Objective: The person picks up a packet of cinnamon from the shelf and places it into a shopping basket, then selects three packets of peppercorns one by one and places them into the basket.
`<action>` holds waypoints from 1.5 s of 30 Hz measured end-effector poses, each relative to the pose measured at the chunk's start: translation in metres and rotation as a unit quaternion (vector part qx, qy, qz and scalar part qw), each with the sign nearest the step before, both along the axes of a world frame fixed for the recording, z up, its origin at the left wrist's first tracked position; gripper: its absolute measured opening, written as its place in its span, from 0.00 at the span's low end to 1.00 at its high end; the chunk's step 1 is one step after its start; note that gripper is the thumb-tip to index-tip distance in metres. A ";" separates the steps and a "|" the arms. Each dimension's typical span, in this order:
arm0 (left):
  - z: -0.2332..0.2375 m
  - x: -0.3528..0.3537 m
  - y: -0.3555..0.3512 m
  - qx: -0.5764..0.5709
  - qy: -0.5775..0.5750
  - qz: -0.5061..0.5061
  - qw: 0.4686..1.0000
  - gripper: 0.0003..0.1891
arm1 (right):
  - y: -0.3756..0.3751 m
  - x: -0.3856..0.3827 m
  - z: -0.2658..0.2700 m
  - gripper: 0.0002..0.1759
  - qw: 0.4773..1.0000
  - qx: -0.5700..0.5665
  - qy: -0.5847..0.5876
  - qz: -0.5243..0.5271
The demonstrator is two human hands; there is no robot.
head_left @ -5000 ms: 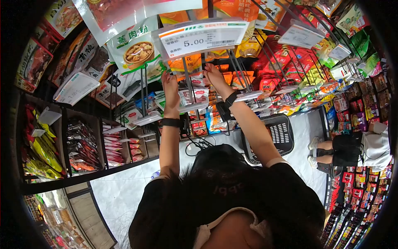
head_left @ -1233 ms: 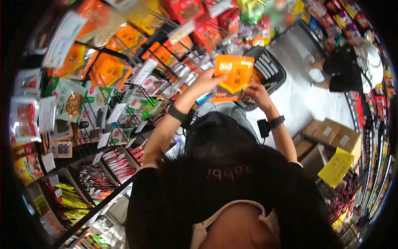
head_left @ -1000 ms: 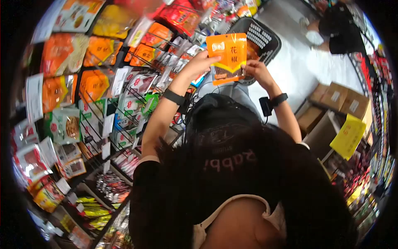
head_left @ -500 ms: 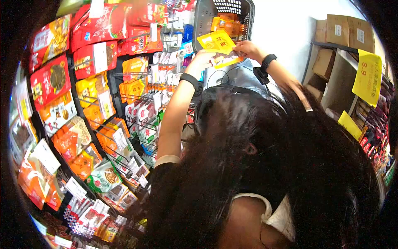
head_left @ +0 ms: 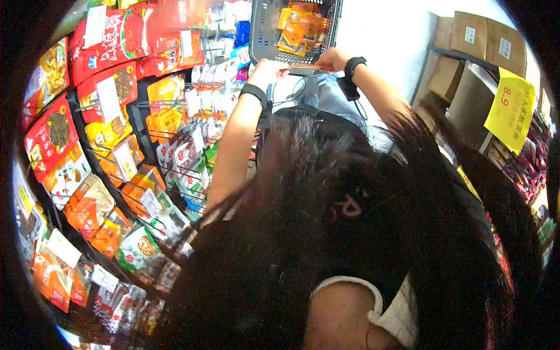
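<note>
A spice packet (head_left: 303,66) is stretched between my two hands near the basket's front rim, turned so that mostly its thin edge shows. My left hand (head_left: 269,71) pinches its left end. The right end is between the closed fingers of my right hand (head_left: 333,59). Just beyond the hands is a dark grey plastic basket (head_left: 258,36) with slotted walls. Several orange and yellow packets (head_left: 300,30) lie in it.
Hanging racks on the left carry red bags (head_left: 111,38), orange pouches (head_left: 165,119) and a green-and-white packet (head_left: 140,248). Cardboard boxes (head_left: 481,39) top a shelf on the right, with a yellow price sign (head_left: 513,111) in front. Dark hair covers the lower middle.
The packet has tipped from showing its yellow printed face to nearly edge-on, still in both hands. The view has shifted, and more of the packets in the basket now show.
</note>
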State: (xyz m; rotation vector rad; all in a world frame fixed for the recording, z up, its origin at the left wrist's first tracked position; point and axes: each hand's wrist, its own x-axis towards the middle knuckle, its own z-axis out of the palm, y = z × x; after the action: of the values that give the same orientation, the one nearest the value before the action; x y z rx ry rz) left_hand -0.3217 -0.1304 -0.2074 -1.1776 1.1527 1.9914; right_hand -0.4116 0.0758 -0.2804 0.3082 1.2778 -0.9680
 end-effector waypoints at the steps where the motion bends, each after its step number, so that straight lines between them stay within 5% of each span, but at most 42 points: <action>1: -0.007 0.004 -0.001 -0.115 0.069 -0.111 0.985 0.04 | -0.002 -0.004 -0.016 0.10 1.000 0.006 -0.030 -0.008; 3: -0.004 0.003 0.000 -0.307 0.123 -0.276 0.902 0.05 | 0.014 -0.015 -0.049 0.08 0.909 -0.185 0.314 0.202; 4: -0.021 0.005 0.002 -0.302 0.054 -0.186 0.933 0.07 | 0.010 -0.012 -0.042 0.06 0.981 -0.099 0.164 0.023; 6: -0.025 0.002 0.008 -0.244 0.020 0.000 0.970 0.12 | -0.004 -0.019 -0.028 0.07 0.957 -0.116 0.267 0.009; 8: -0.039 0.008 0.001 -0.398 0.054 -0.143 0.904 0.14 | -0.009 -0.027 -0.029 0.09 0.937 -0.132 0.322 0.010; 9: -0.024 0.007 0.005 -0.402 0.037 -0.143 0.904 0.14 | -0.010 -0.028 -0.026 0.11 0.941 -0.116 0.316 -0.008; 10: 0.008 0.000 0.013 -0.405 0.022 -0.144 0.902 0.15 | -0.017 -0.029 -0.015 0.13 0.984 0.041 0.152 -0.085; 11: 0.026 -0.003 0.016 -0.409 0.007 -0.147 0.901 0.16 | -0.016 -0.027 -0.018 0.14 0.983 0.046 0.157 -0.089; 16: -0.028 0.018 -0.004 -0.333 0.024 -0.050 0.941 0.12 | -0.004 -0.028 -0.007 0.17 0.984 0.055 0.165 -0.042; 17: -0.034 0.023 -0.006 -0.319 0.035 -0.015 0.947 0.11 | 0.003 -0.032 -0.032 0.17 0.986 0.031 0.161 -0.024; 19: 0.062 0.013 0.015 -0.271 0.020 0.007 0.962 0.12 | 0.005 -0.028 -0.024 0.17 0.992 0.023 0.103 -0.067; 22: 0.083 0.020 -0.003 -0.295 0.117 -0.131 0.939 0.14 | 0.009 -0.028 0.009 0.14 0.992 -0.038 0.061 -0.102; 24: 0.068 0.036 -0.021 -0.226 0.198 -0.085 0.950 0.16 | 0.009 -0.034 0.034 0.11 0.988 -0.096 0.048 -0.111; 26: 0.068 0.053 -0.026 -0.029 0.247 0.155 0.956 0.17 | 0.026 -0.044 0.027 0.14 0.922 -0.299 0.226 0.103; 28: 0.110 0.059 -0.025 -0.063 0.328 0.155 0.930 0.16 | 0.037 -0.051 0.017 0.13 0.952 -0.271 0.056 -0.131; 30: 0.127 0.073 -0.035 -0.086 0.361 0.174 0.912 0.16 | 0.053 -0.059 0.038 0.12 0.954 -0.139 0.063 -0.260; 32: 0.153 0.095 -0.040 -0.138 0.363 0.208 0.898 0.17 | 0.080 -0.061 0.047 0.13 0.920 -0.185 0.153 -0.311; 34: 0.175 0.119 -0.050 -0.161 0.361 0.248 0.885 0.17 | 0.104 -0.061 0.044 0.13 0.885 -0.204 0.323 -0.268; 36: 0.211 0.140 -0.033 -0.227 0.313 0.255 0.887 0.15 | 0.127 -0.068 0.061 0.14 0.864 -0.240 0.259 -0.358; 39: 0.224 0.198 -0.031 -0.279 0.295 0.259 0.876 0.16 | 0.123 -0.051 0.080 0.17 0.853 -0.227 0.390 -0.261; 40: 0.229 0.221 -0.027 -0.295 0.287 0.260 0.874 0.16 | 0.119 -0.042 0.089 0.19 0.839 -0.274 0.398 -0.251; 42: 0.242 0.262 -0.023 -0.332 0.271 0.259 0.866 0.17 | 0.089 -0.029 0.117 0.18 0.882 -0.174 0.275 -0.341; 45: 0.261 0.318 -0.010 -0.358 0.236 0.282 0.858 0.18 | 0.042 0.003 0.145 0.18 0.895 -0.158 0.264 -0.323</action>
State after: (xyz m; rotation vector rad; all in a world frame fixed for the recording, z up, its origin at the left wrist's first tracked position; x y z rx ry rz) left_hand -0.0038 -0.1408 0.0532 -1.5609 2.1301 2.4584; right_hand -0.4085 0.1177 -0.1354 0.2216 1.5019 -1.9060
